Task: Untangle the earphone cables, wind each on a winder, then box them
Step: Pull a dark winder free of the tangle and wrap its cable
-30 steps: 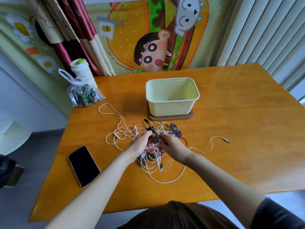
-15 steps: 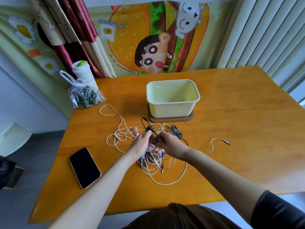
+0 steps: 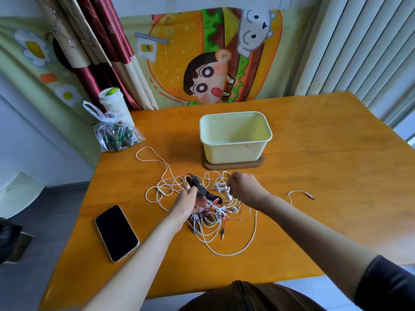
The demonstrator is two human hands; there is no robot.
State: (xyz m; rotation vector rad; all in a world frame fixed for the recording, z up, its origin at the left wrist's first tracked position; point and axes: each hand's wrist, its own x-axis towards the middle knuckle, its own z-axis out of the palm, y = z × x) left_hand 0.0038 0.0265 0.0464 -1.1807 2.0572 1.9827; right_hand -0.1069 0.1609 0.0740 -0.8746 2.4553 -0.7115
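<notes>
Two hands work at one tangle of earphone cables in front of one box.

On the worktop (image 3: 325, 142), the tangle of cables (image 3: 213, 223), white and red, lies just in front of the pale yellow box (image 3: 233, 151), which stands on one brown mat (image 3: 233, 165). The left hand (image 3: 187, 206) has its fingers curled round one black winder (image 3: 198, 186). The right hand (image 3: 244, 187) pinches a white cable (image 3: 221, 187) with bent fingers. The cables cannot be counted. One plug end (image 3: 311, 197) trails front-right of the box. One phone (image 3: 115, 232) lies front-left of it, and one bag (image 3: 116, 136) and one cup (image 3: 113, 104) stand to its left.
</notes>
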